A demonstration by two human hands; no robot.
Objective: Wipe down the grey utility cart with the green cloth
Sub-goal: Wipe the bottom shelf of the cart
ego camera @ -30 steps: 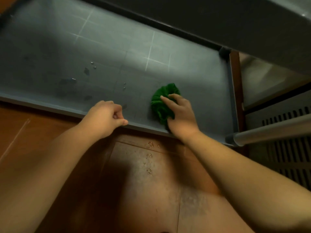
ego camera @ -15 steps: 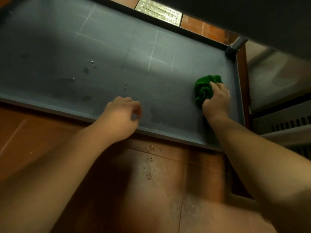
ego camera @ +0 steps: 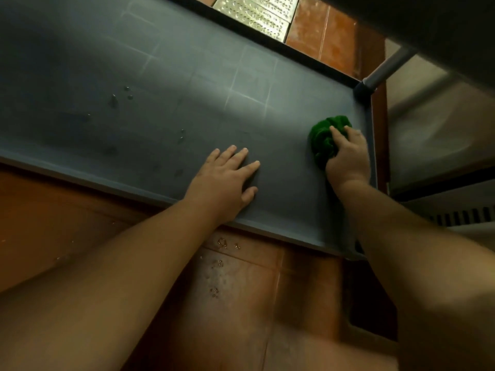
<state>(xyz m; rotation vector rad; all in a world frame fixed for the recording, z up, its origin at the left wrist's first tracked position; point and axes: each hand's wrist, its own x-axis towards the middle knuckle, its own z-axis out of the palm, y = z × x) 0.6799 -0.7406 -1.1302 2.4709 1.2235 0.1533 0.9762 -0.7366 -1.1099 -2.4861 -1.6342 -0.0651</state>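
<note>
The grey utility cart's lower shelf (ego camera: 166, 84) fills the upper half of the view, with water drops (ego camera: 117, 99) on its left part. My right hand (ego camera: 348, 156) grips the bunched green cloth (ego camera: 322, 141) and presses it on the shelf near the right rim. My left hand (ego camera: 227, 180) lies flat on the shelf by the front rim, fingers spread and straight, holding nothing.
The cart's corner post (ego camera: 380, 73) rises at the far right corner, under a dark upper shelf (ego camera: 442, 25). Brown floor tiles (ego camera: 235, 303) with water drops lie below the front rim. A metal floor grate (ego camera: 257, 12) shows behind the cart. A vented white panel (ego camera: 455, 212) stands at right.
My left hand has gone from a loose fist at the front rim to lying flat on the shelf. My right hand slid the cloth from mid-shelf to the right rim, staying there in the last half second.
</note>
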